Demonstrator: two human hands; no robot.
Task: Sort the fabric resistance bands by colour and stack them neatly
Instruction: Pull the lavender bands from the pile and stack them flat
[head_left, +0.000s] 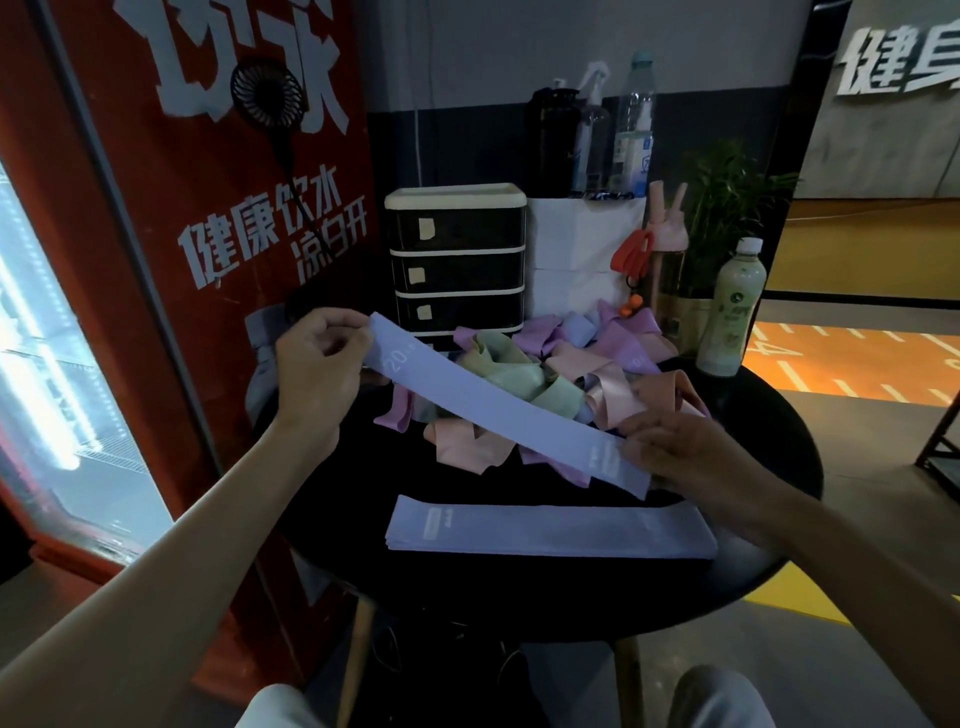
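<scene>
Lilac band (498, 415) over pile (613, 387) (drawers (457, 270) behind)

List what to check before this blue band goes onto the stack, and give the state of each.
1. Grip: left hand and right hand each pinch one end of the blue band: ok.
2. Band pulled flat, no twist showing: ok.
3. Colour matches the stack on the table: ok.
4. Band lined up with the stack: not ok, it slants above the unsorted pile.
5. Top of the stack free of other things: ok.
6. Stack edges flush: near side ok, far side cannot tell.
</scene>
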